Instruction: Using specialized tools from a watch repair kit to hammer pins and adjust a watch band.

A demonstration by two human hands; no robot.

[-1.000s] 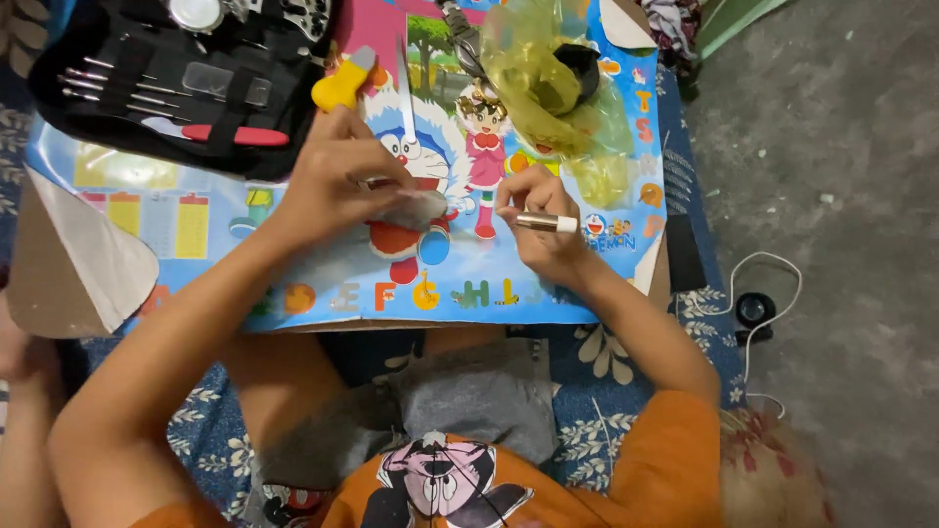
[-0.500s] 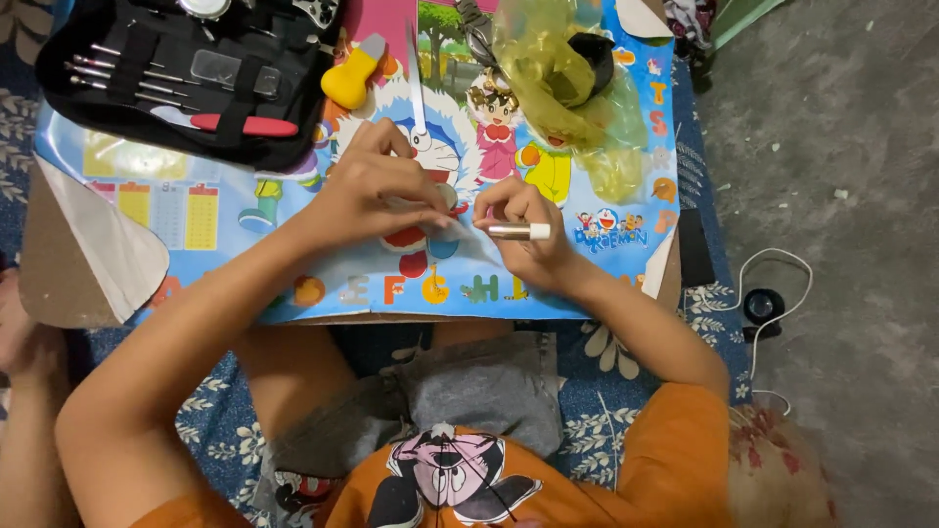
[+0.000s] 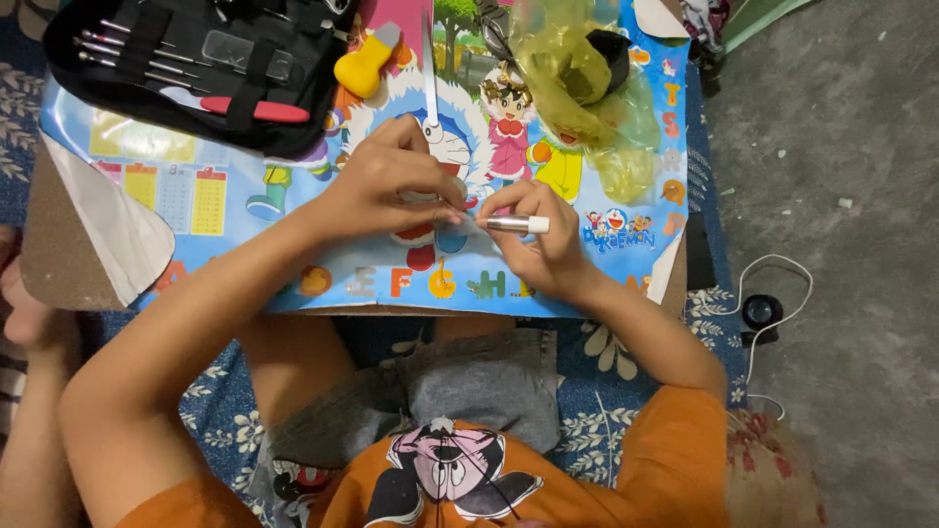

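Observation:
My left hand (image 3: 391, 186) rests on a colourful cartoon poster (image 3: 186, 191) that covers a low board, its fingertips pinched together over something too small to make out. My right hand (image 3: 548, 254) lies just to the right and grips a short silver tool with a white end (image 3: 518, 224), held level. The tool's tip points left and meets my left fingertips. Both hands sit near the front middle of the poster, above my lap.
An open black tool case (image 3: 186, 68) with several slim tools lies at the back left. A yellow-handled tool (image 3: 367, 64), a thin white strip (image 3: 430, 73) and a crumpled yellow plastic bag (image 3: 577, 93) lie behind my hands. A white cable with a black round piece (image 3: 761, 311) is on the floor, right.
My left hand has curled and pinched in toward the tool tip. My right hand has stayed on the silver tool and shifted slightly up the poster.

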